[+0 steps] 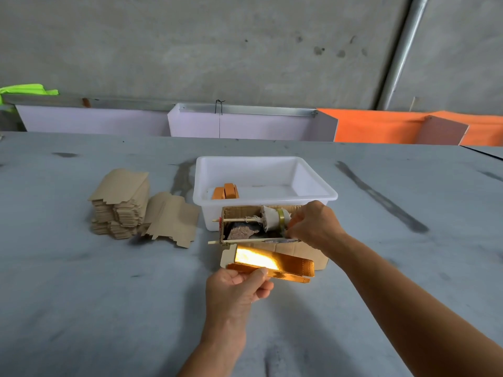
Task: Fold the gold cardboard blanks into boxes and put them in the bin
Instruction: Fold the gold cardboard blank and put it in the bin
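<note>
Left hand (236,288) pinches glossy gold blank (272,263), partly folded. Right hand (313,225) curled at tape roll (275,219); grip unclear. White plastic bin (265,197) holds folded boxes (226,191).

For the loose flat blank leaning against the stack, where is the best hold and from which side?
Probably its near right edge, approached from the right. The loose blank leans on the stack of blanks with its left side propped up, while its near right edge lies free on the table, so fingers could slide under and pinch it.
</note>
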